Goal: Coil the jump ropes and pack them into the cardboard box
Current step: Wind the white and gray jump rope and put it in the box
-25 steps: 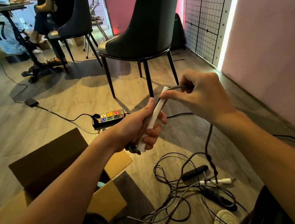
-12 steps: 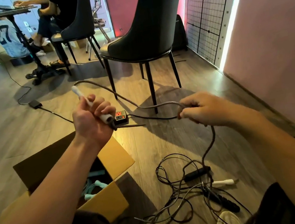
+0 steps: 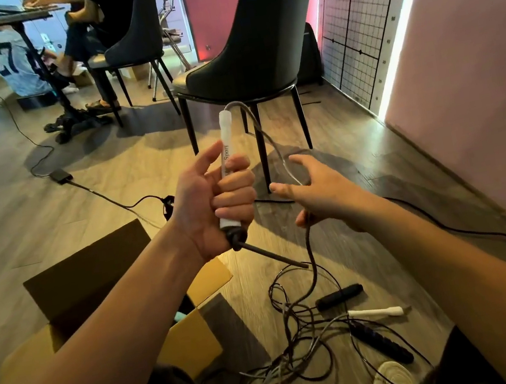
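Note:
My left hand point(image 3: 213, 205) grips a white jump rope handle point(image 3: 226, 136) upright at the centre of the view. A black stub point(image 3: 270, 256) sticks out of the handle's lower end. Its grey cord point(image 3: 263, 133) arcs from the handle's top down into my right hand point(image 3: 325, 193). That hand's thumb and forefinger are spread, and its lower fingers curl round the cord. From there the cord hangs down to a tangled pile of ropes point(image 3: 302, 337) on the floor. The open cardboard box point(image 3: 91, 275) stands lower left, partly hidden by my left arm.
In the pile lie two black handles point(image 3: 339, 296) point(image 3: 382, 344) and a white handle point(image 3: 375, 312), with a white coil point(image 3: 390, 380) near the bottom edge. A dark chair point(image 3: 253, 41) stands just ahead. A black cable point(image 3: 486, 236) runs along the right wall. People sit at the back left.
My left hand has swung the white handle from the left to the centre and stood it upright. My right hand has moved up toward it and spread its thumb and forefinger.

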Motion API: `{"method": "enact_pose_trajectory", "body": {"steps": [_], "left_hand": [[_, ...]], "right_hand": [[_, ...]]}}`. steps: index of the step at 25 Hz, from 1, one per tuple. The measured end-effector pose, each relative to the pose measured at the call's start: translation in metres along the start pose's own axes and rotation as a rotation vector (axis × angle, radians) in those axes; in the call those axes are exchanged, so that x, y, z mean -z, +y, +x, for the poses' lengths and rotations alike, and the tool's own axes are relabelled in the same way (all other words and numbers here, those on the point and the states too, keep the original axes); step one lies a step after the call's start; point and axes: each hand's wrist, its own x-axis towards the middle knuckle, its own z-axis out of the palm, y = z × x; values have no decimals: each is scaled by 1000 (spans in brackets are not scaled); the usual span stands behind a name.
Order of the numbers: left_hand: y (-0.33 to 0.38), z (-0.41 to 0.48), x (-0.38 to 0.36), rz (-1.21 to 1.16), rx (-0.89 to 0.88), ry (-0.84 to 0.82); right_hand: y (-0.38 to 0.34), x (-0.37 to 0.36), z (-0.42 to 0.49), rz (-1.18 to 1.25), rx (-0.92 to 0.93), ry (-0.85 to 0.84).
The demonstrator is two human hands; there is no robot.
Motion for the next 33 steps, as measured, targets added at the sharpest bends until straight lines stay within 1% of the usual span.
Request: {"method": "enact_pose_trajectory", "body": {"steps": [2, 4, 6, 9, 11, 12, 14, 16, 18, 20, 22, 24, 25, 27, 29, 30, 33], "left_hand": [[2, -1, 2, -30, 69, -53], [2, -2, 4, 8, 126, -66], [2, -3, 4, 27, 191, -63], [2, -3, 3, 30, 257, -15], [1, -4, 3, 50, 276, 15], [1, -4, 3, 73, 284, 21], [1, -4, 3, 119, 310, 5], [0, -4, 2, 129, 348, -47], [1, -4, 0, 97, 373, -98], [4, -6, -2, 52, 368, -132], [6, -7, -3, 29, 358, -151], [7, -7, -1, 51, 343, -129], [7, -7, 0, 75, 334, -114], [5, -8, 2, 122, 323, -93], [5, -8, 2, 150, 319, -83], [5, -8, 2, 163, 316, -77], [6, -7, 2, 193, 301, -55]], "right_hand": [[2, 2, 2, -4, -54, 43], [3, 5, 4, 32, -87, 75], [-1, 5, 4, 150, -28, 137], [-6, 7, 6, 305, 84, 324], [-5, 13, 9, 374, 98, 448], [-4, 16, 10, 371, 96, 477], [-1, 21, 13, 284, 67, 488], [2, 23, 15, 252, 87, 428], [3, 23, 16, 294, 110, 361], [1, 22, 14, 339, 117, 337], [-2, 21, 11, 364, 163, 387], [-5, 26, 10, 391, 234, 518], [-6, 30, 10, 380, 273, 577], [-5, 34, 10, 223, 344, 638], [-2, 34, 9, 20, 358, 634], [0, 33, 9, -36, 351, 623], [2, 29, 9, -99, 350, 659]]}}
